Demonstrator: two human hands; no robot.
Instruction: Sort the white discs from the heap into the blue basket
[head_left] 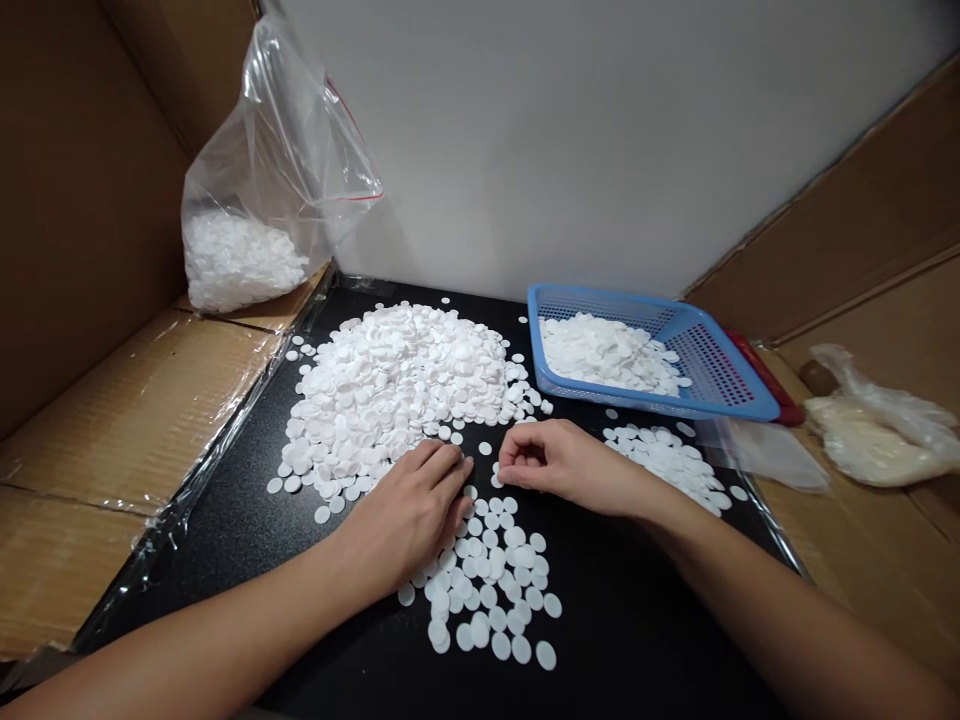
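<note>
A large heap of small, thin white round discs [405, 370] lies on the black tabletop. My left hand [420, 510] rests palm down at the heap's near edge, its fingers bent and slightly apart over a few discs. Just to its right, my right hand [559, 462] has its fingers curled in with thumb and index together. One white disc [496, 478] shows right at those fingertips; whether it is pinched I cannot tell. Between my forearms is a looser spread of white discs [491, 570], mostly in a single layer.
At the back right, a blue plastic basket [652, 408] holds more discs. A smaller group of discs [667, 462] lies beside my right forearm. A clear bag of white pieces [244, 260] stands back left on cardboard [135, 400]. Another plastic bag [877, 440] lies at the right.
</note>
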